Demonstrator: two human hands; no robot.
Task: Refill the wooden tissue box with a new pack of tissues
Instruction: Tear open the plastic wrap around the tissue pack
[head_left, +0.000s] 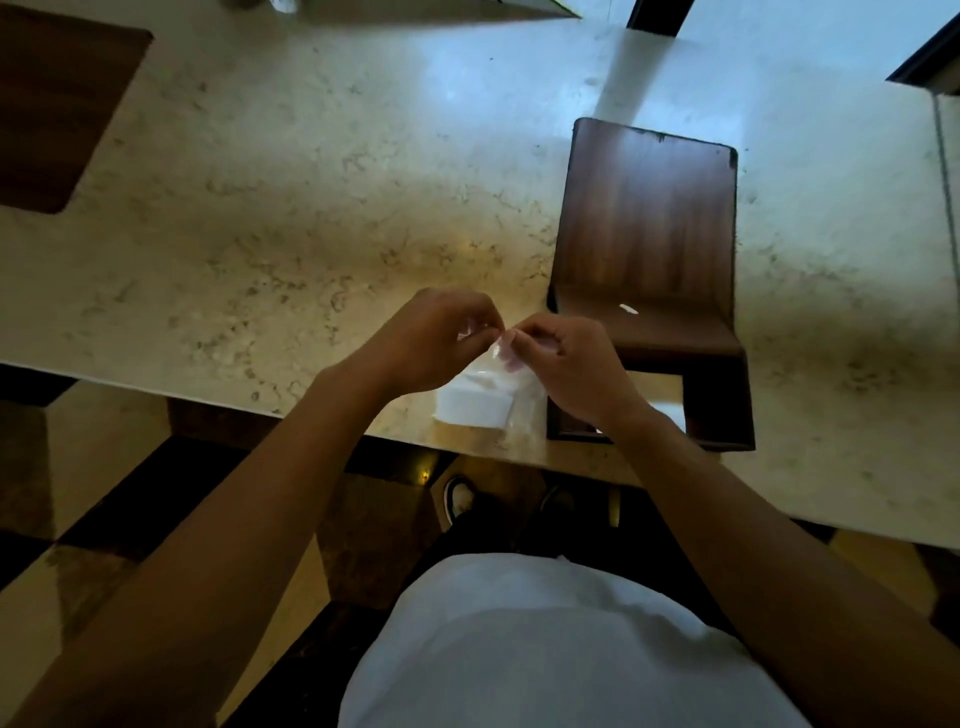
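A: Hands?
B: Left hand (431, 338) and right hand (563, 364) meet above the near edge of the worktop (311, 208). Fingers of both are curled in, pinching the top of the clear plastic wrap on the tissue pack (475, 402). Fingertips of the two hands almost touch.
A: Pack location?
B: Standing on the worktop right at the near edge, under the hands, just left of the wooden tissue box (649, 332). White tissue block visible through the wrap; the wrap's top is pulled up into the pinch.
A: Box?
B: Dark wood, open. Its lid (647, 208) lies back flat toward the far edge; the base frame sits at the near edge, partly behind the right wrist. Small white scrap (628, 308) on the wood near the hinge line.
A: Anything else?
B: Dark wooden mat (57, 104) at the far left corner. White shirt and shoes below the edge, checkered floor (104, 493).
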